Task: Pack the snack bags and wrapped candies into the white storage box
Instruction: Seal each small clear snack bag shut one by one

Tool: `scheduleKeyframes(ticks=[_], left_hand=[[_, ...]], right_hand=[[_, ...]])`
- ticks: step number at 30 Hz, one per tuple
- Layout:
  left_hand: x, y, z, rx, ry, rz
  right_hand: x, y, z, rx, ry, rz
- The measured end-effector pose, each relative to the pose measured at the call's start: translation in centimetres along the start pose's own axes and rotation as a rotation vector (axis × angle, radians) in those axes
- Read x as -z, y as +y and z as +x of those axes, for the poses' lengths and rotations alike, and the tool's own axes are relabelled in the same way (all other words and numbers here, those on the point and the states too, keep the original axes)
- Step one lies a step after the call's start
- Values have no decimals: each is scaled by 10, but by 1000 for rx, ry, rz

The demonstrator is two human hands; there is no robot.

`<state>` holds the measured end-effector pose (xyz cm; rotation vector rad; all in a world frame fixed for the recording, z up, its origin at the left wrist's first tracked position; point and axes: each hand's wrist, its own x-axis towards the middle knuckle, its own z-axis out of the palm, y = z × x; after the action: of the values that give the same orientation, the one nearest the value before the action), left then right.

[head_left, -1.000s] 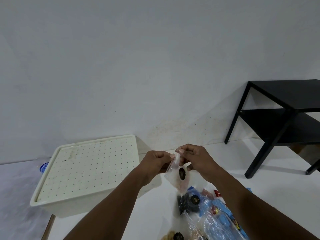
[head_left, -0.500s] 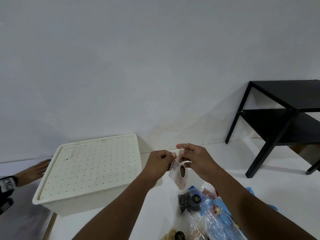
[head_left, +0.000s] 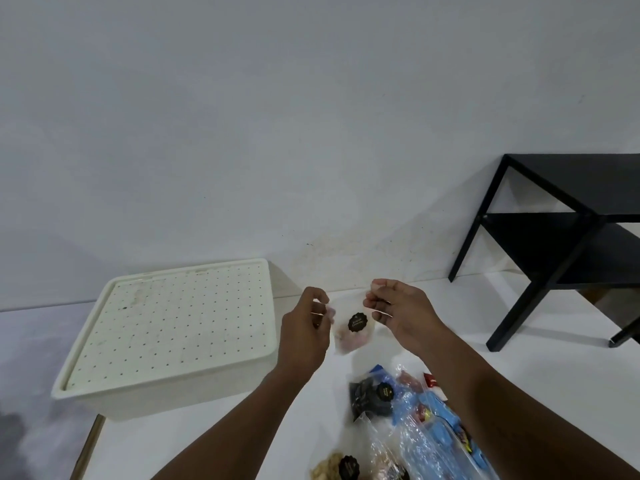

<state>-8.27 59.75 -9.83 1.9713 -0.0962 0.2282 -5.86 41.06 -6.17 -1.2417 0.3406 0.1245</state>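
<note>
A small clear snack bag (head_left: pixel 353 332) with a black round sticker and pinkish contents hangs between my hands above the white table (head_left: pixel 214 438). My left hand (head_left: pixel 306 327) pinches its left top corner and my right hand (head_left: pixel 398 311) pinches its right top corner, stretching the top edge flat. The white storage box (head_left: pixel 166 389) stands to the left with its perforated lid (head_left: pixel 173 323) on it. Under my right forearm lies a pile of other snack bags (head_left: pixel 372 398) and blue-wrapped candies (head_left: pixel 436 427).
A black two-tier side table (head_left: pixel 568 230) stands at the right against the pale wall. The white table's left edge, with a wooden leg (head_left: pixel 88 445), runs just below the box. A beige snack bag (head_left: pixel 337 467) sits at the bottom edge.
My hands have moved apart, spreading the small bag's top wide so its sticker faces me. Another person's hand, seen at the far left half a second ago, is gone.
</note>
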Motion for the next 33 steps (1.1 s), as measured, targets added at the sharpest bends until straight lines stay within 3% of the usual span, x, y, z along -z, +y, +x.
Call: scheduleKeyframes(ticks=[5,10,15,19,33], left_hand=[[-31,7,15,19,132,-57],[-66,5,39,84,139,-52],[-91,-2,77,156,74,-125],[-114,-7,113,252,18,-202],[-182,-87,208,362,-42,233]], right_hand=[[23,-10,12,69,23,-306],[57,-4,37,74,-108,-217],[74,7,82,140,-108,-584],[95,4,134,48,-194,-488],[116,36,296,-10,-254,-679]])
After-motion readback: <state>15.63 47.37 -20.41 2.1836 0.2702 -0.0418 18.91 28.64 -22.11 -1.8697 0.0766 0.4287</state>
